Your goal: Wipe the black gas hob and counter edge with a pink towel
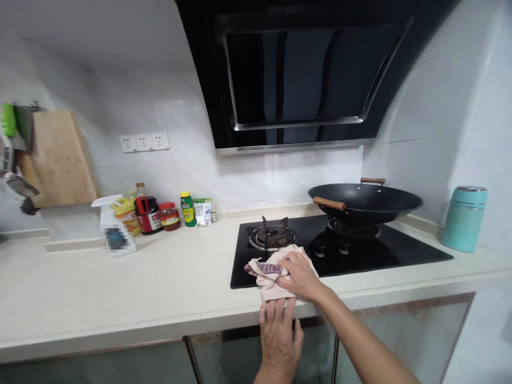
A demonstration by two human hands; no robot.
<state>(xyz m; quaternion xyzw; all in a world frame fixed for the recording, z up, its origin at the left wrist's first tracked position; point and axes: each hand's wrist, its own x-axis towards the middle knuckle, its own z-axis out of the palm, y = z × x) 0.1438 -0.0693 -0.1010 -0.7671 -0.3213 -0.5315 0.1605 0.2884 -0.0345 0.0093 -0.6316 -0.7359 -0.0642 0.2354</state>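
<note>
A pale pink cloth (279, 274) with a purple printed patch lies bunched over the front edge of the black gas stove (250, 272). My right hand (296, 273) presses down on it, its fingers curled into the fabric. Below, my left hand (279, 332) has its fingers stretched out at the counter's front edge, their tips close to the cloth's lower side; I cannot tell whether they touch it. Just behind the cloth is the left burner (272, 234) with its pan support. Two knobs (320, 248) sit to the right of the cloth.
A black wok (366, 202) with wooden handles rests on the right burner, and a turquoise flask (464, 220) stands beyond it. Left along the wall are a spray bottle (116, 229), a sauce bottle (147, 210) and a red-lidded jar (169, 216). A range hood (312, 74) hangs above.
</note>
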